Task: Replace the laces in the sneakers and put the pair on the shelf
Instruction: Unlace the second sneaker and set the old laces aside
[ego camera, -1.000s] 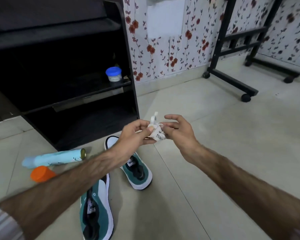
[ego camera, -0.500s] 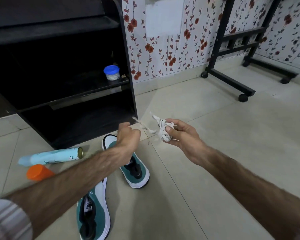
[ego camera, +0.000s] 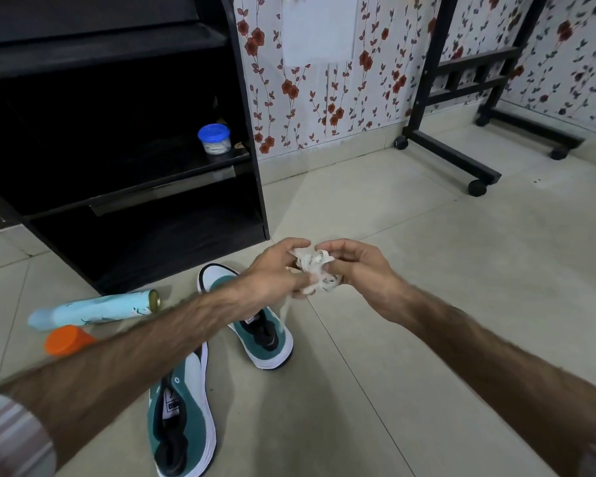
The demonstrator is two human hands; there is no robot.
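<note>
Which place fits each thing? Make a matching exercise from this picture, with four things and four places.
Things:
1. bundle of white laces
2. small jar with a blue lid
3. orange plastic cap
4. pair of green and white sneakers

Places:
A. on the black shelf
B. on the floor, unlaced
C. between both hands
D. on the floor beside the light blue can

Pairs: 1-C, 2-A, 3-D, 4-B

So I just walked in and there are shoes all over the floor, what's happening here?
A person is holding a tangled bundle of white laces between the left hand and the right hand, apparently working it loose. Two teal sneakers lie unlaced on the floor below, in front of a black shelf.
</note>
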